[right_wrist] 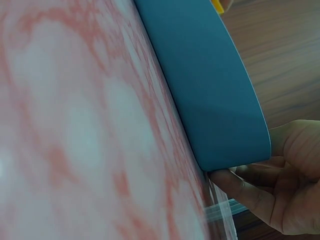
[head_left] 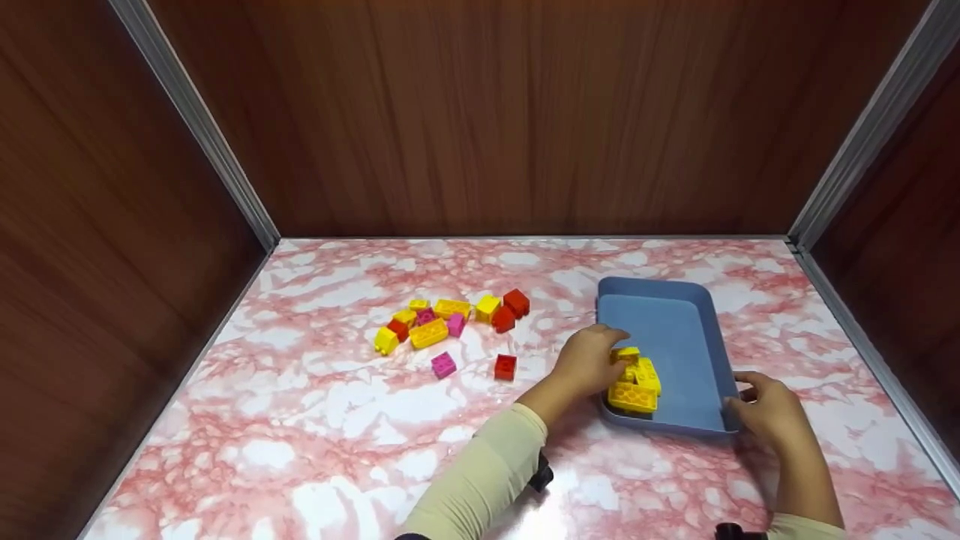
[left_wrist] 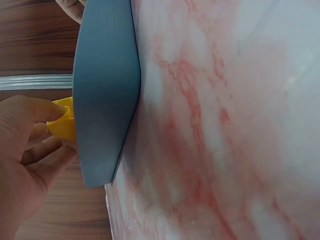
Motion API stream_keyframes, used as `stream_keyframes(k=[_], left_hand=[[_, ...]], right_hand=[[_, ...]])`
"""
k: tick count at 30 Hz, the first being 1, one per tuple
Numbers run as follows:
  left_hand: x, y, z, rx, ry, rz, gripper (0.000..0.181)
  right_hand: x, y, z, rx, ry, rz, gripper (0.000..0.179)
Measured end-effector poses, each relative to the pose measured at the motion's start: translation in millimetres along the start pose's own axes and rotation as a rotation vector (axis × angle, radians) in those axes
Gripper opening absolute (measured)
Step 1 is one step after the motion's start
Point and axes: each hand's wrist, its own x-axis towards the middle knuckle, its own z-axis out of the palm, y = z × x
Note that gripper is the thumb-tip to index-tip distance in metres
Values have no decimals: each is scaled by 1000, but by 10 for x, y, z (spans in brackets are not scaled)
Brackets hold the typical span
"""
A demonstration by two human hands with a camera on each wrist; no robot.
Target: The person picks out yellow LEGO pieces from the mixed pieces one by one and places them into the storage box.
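A blue-grey tray [head_left: 690, 337] lies on the right part of the table, with several yellow toy bricks [head_left: 632, 398] grouped along its left side. Reaching over the left rim, my left hand [head_left: 589, 361] pinches a yellow brick [left_wrist: 64, 121] between thumb and fingers. The tray wall hides the lower part of that brick in the left wrist view. At the tray's near right corner, my right hand [head_left: 776, 411] grips the side, its thumb at the rim and its fingers [right_wrist: 245, 192] around the outside.
Left of the tray, a loose group of yellow, red and pink bricks [head_left: 428, 333] lies on the marbled table [head_left: 315, 420]. A pink brick [head_left: 443, 365] and a red brick [head_left: 505, 367] sit nearer. Wood-grain panels [head_left: 525, 120] enclose the back and sides.
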Motion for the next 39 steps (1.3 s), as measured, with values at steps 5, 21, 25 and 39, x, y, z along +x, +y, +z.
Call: stream_keyframes(k=[5,21,25,39], left_hand=[[-69,-64,-74,-58,36,-5,32],[-373,-405,-332,-153,163,-91,32],[-458,-473,-356,-158,178,-108,31],[-628,-840,-439,-170,201,-241,28]], right_hand=[[4,-5,-3,2,-8,10,49],[-2,8,-3,-22,-3,-25,49],[7,7,-12,-24,-4,-27,51],[13,2,-5,-11,-4,-16,50]])
